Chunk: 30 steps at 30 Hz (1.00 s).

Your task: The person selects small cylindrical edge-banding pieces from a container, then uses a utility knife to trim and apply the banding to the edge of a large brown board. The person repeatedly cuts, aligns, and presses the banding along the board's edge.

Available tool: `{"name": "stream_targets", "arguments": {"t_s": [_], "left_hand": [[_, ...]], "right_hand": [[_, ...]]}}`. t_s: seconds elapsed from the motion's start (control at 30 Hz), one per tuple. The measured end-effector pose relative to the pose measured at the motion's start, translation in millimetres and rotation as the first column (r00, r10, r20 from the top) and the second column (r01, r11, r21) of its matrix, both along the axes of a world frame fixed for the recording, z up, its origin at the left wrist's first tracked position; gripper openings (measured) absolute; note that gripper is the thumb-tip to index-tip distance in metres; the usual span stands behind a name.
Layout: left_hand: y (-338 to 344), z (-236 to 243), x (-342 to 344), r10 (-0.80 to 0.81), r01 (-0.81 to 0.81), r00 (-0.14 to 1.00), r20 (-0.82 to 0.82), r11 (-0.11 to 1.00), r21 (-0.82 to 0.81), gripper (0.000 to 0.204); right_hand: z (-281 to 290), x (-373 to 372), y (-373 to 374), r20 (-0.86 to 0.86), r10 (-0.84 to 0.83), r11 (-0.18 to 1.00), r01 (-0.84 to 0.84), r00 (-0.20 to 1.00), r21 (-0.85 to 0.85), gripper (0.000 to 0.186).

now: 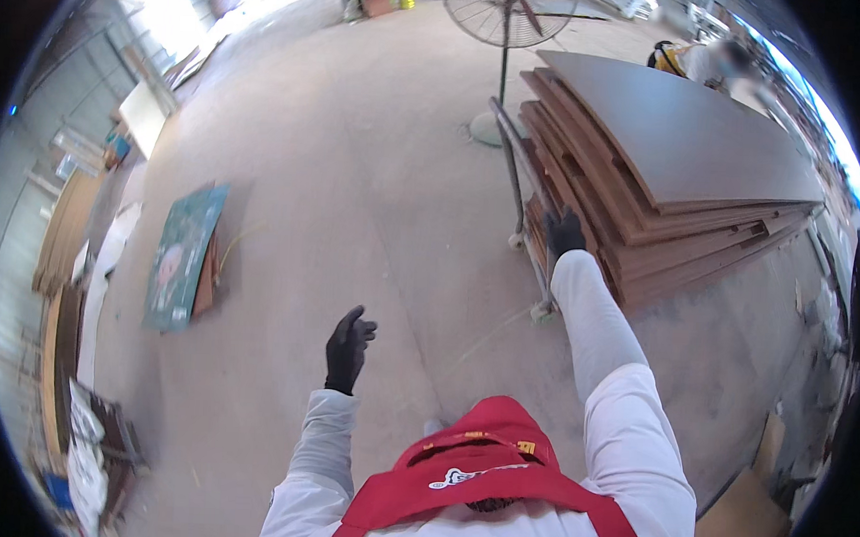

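My left hand (350,349), in a black glove, hangs over the floor with its fingers loosely bent and apart, holding nothing. Stretched out to the right, my right hand (565,233) wears the same kind of glove. Its fingers look spread, beside the grey metal frame of a wheeled trolley (513,171) and the brown edges of stacked boards (597,175). Whether it touches the bar or a board I cannot tell. A large grey-topped board (695,131) covers the uneven pile. I wear a red apron (479,463) over white sleeves.
A standing fan (507,22) rises behind the trolley. Beyond the pile a person (703,62) is bent over. On the left, a green panel (183,258) lies over brown pieces, and long boards (67,229) line the wall. Brown sheet scraps (745,522) lie at lower right.
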<state>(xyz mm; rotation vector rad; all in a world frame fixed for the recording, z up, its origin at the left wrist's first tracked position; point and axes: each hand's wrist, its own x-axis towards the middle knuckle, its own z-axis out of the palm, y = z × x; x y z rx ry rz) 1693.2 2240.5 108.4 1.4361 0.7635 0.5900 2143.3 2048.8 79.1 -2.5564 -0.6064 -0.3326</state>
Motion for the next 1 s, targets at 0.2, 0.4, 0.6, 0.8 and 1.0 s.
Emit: {"name": "stream_targets", "arguments": {"t_s": [0.2, 0.4, 0.6, 0.8, 1.0], "left_hand": [[128, -19, 124, -0.028, 0.095, 0.993, -0.113, 0.756, 0.647, 0.031], [170, 11, 355, -0.606, 0.610, 0.793, -0.068, 0.787, 0.091, 0.036], [259, -75, 654, -0.430, 0.439, 0.897, 0.106, 0.829, -0.347, 0.037], [295, -148, 745, -0.281, 0.523, 0.822, 0.495, 0.717, -0.461, 0.037], [290, -149, 762, -0.411, 0.640, 0.752, 0.516, 0.642, -0.422, 0.034]], "right_hand": [[28, -22, 45, -0.118, 0.059, 0.994, -0.070, 0.991, -0.086, 0.066], [30, 7, 13, -0.830, 0.154, 0.977, 0.043, 0.536, 0.208, 0.065], [33, 5, 23, -0.896, 0.191, 0.947, 0.165, 0.400, 0.276, 0.065], [37, 1, 41, -0.588, -0.009, 0.995, -0.049, 0.809, -0.083, 0.047], [57, -4, 46, -0.700, -0.169, 0.985, 0.096, 0.693, -0.143, 0.049]]}}
